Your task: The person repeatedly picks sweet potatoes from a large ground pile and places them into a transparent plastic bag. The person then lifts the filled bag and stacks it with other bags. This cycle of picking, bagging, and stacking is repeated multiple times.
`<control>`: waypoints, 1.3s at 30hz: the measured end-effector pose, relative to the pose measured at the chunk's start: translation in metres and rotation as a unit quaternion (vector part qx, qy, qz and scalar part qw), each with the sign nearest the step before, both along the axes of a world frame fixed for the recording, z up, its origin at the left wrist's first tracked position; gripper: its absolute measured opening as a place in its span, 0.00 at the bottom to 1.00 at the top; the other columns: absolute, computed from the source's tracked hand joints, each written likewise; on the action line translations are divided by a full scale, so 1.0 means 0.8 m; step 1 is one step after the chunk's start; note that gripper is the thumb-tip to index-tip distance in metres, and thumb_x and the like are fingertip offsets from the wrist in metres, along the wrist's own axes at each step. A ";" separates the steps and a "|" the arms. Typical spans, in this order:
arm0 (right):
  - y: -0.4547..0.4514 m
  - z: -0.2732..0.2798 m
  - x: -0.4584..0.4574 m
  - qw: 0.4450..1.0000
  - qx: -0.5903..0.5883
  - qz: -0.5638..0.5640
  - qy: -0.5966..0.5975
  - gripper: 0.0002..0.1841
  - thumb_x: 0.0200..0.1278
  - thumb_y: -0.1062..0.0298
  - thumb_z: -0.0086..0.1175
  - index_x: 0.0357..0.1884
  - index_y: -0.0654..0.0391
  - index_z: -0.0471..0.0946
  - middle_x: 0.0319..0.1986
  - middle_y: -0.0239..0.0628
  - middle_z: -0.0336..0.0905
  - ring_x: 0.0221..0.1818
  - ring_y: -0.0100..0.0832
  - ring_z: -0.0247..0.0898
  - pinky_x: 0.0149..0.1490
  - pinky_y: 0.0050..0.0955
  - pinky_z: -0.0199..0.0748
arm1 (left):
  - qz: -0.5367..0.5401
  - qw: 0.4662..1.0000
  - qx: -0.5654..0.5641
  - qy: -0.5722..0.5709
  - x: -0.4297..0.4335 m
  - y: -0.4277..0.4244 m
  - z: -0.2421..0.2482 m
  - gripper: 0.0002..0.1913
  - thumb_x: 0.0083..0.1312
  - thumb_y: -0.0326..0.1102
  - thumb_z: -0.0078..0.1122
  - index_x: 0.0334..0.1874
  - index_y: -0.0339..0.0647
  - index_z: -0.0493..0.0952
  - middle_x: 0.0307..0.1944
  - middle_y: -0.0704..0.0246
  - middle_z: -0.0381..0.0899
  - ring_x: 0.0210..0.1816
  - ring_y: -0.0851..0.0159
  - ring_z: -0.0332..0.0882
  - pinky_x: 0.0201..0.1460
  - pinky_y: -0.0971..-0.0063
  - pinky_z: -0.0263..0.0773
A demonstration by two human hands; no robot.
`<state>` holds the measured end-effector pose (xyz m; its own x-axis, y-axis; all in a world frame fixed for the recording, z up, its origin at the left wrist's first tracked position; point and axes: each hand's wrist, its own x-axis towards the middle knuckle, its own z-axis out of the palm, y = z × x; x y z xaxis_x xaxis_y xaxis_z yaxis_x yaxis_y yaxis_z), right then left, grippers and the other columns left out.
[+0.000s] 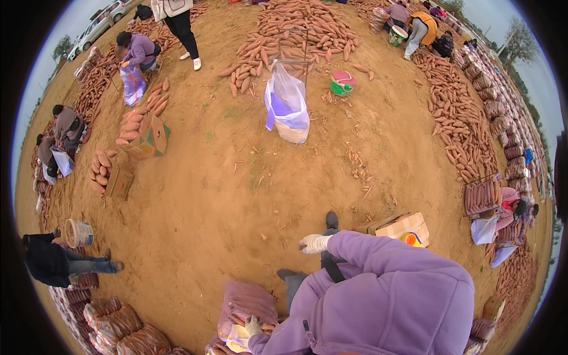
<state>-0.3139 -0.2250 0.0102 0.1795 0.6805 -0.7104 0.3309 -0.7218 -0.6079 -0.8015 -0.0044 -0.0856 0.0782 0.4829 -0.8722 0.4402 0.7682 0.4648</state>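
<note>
My right hand (306, 245), with a striped whitish cuff at the wrist, is held out over the bare soil near my dark shoes. It looks loosely curled; its fingertips are blurred. My left hand (253, 326), in a pale glove, lies at the mouth of a pinkish mesh bag (248, 299) of sweet potatoes, and a pale yellow piece of material (238, 338) is beside it. Whether its fingers grip anything is unclear. To my right stands a cardboard box (401, 224) with a yellow-orange container (412, 239) on it.
A white-and-purple sack (288, 108) hangs on a metal frame before a sweet potato heap (301, 26). A green and red bucket (342, 84) stands beside it. Filled bags (113, 319) are stacked at lower left. A person (57, 259) with a white bucket (78, 233) is at left; others work around.
</note>
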 end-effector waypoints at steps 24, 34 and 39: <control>-0.360 -0.008 0.669 0.923 0.085 -0.376 -0.018 0.25 0.58 0.66 0.62 0.60 0.54 0.77 0.43 0.46 0.83 0.43 0.39 0.81 0.48 0.36 0.77 | -0.313 0.944 -0.011 -0.100 0.989 -0.111 0.076 0.23 0.70 0.43 0.59 0.60 0.36 0.71 0.47 0.58 0.81 0.44 0.58 0.83 0.48 0.65 0.80; -0.390 -0.008 0.991 0.931 -0.143 -0.325 -0.083 0.25 0.54 0.62 0.61 0.57 0.55 0.79 0.38 0.46 0.85 0.44 0.39 0.82 0.51 0.34 0.77 | -0.112 0.970 0.110 -0.187 1.427 0.013 -0.019 0.29 0.67 0.47 0.63 0.66 0.42 0.65 0.55 0.58 0.76 0.49 0.55 0.81 0.48 0.59 0.78; -0.425 -0.003 1.099 0.896 -0.170 -0.408 -0.041 0.26 0.53 0.62 0.62 0.57 0.56 0.79 0.45 0.45 0.85 0.48 0.39 0.81 0.54 0.34 0.76 | -0.121 0.959 0.148 -0.207 1.650 0.024 0.079 0.34 0.67 0.45 0.64 0.71 0.41 0.61 0.61 0.58 0.73 0.56 0.59 0.77 0.56 0.61 0.73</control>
<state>0.5657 -0.5648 0.0079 0.5794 0.0448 -0.8138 -0.3589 -0.8825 -0.3040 0.5183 0.0148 -0.0222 0.5303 0.6288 -0.5687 0.3193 0.4733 0.8210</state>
